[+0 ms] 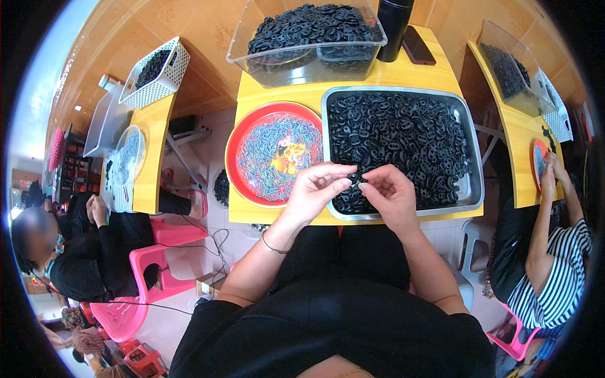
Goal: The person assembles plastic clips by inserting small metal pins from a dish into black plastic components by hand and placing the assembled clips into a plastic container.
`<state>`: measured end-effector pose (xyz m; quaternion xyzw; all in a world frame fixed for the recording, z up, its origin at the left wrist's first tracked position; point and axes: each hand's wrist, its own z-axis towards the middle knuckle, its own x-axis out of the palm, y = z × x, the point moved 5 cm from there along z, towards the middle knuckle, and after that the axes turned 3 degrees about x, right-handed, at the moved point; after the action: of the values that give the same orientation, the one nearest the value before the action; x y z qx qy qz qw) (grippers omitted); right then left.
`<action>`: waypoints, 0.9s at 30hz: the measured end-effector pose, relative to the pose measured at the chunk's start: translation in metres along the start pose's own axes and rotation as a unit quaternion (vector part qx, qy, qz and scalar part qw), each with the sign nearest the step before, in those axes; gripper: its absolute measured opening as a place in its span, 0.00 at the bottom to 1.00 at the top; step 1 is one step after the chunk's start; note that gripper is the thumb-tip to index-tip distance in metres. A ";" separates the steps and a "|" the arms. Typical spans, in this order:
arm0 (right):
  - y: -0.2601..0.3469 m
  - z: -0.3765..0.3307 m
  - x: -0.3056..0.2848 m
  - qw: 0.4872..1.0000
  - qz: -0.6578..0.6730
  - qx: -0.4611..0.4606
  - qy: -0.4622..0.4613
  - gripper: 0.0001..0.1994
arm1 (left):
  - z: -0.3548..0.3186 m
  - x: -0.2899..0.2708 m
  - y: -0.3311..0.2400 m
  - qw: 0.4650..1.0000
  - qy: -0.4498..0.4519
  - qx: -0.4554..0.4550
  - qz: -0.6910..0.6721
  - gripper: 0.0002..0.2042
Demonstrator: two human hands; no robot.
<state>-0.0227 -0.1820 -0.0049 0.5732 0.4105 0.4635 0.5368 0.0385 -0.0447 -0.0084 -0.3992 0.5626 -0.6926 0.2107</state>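
Left hand (313,190) + R hand (392,196) pinched what looked like a small blk piece (358,177) over the steel tray's (466,189) 7-8 o'clock side, prob. so drops fell back in; red dish (234,154) of slim bits (255,148) sat at tray's 9 o'clock, prob. for easy L reach

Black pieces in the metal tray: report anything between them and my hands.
Nothing visible stands between: the left hand and right hand are over the near part of the tray, where the black pieces lie uncovered.
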 end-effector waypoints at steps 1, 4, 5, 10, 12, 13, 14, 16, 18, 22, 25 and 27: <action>0.000 0.000 0.000 1.000 0.003 -0.002 -0.002 0.07 | -0.001 0.000 0.001 1.000 -0.011 0.000 -0.020 0.11; 0.002 -0.001 0.002 1.000 0.006 -0.004 0.002 0.07 | -0.004 -0.001 0.008 0.999 -0.019 0.002 -0.047 0.11; 0.003 -0.002 0.003 1.000 0.006 -0.003 0.009 0.07 | -0.005 -0.001 0.009 0.998 -0.015 0.005 -0.053 0.11; 0.003 -0.001 0.002 1.000 0.008 0.004 -0.003 0.07 | -0.004 0.002 0.009 0.998 -0.035 0.008 -0.047 0.12; 0.004 -0.001 0.001 1.000 0.006 0.007 -0.003 0.07 | -0.004 0.002 0.009 0.999 -0.038 0.011 -0.031 0.12; 0.005 -0.001 0.002 1.000 0.006 0.020 -0.001 0.08 | -0.004 0.001 0.009 0.999 -0.036 0.015 -0.032 0.12; 0.004 -0.001 0.003 0.999 0.006 0.033 0.001 0.08 | -0.004 0.001 0.009 0.999 -0.034 0.020 -0.034 0.12; 0.004 -0.001 0.003 0.999 0.007 0.035 0.002 0.08 | -0.005 0.001 0.009 0.999 -0.034 0.014 -0.040 0.12; 0.003 -0.001 0.002 0.999 0.008 0.037 0.004 0.08 | -0.006 0.001 0.010 0.998 -0.035 0.008 -0.046 0.12; 0.002 -0.001 0.002 0.999 0.044 0.025 0.012 0.08 | -0.006 0.002 0.009 0.999 -0.026 -0.004 -0.045 0.12; 0.002 -0.001 0.003 0.998 0.057 0.031 0.020 0.07 | -0.006 0.002 0.008 0.999 -0.023 -0.005 -0.037 0.12; 0.001 -0.001 0.003 0.998 0.056 0.035 0.023 0.07 | -0.006 0.002 0.008 0.999 -0.024 -0.002 -0.038 0.12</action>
<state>-0.0230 -0.1793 -0.0039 0.6027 0.4059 0.4918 0.4797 0.0313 -0.0442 -0.0156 -0.4375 0.5432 -0.6890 0.1969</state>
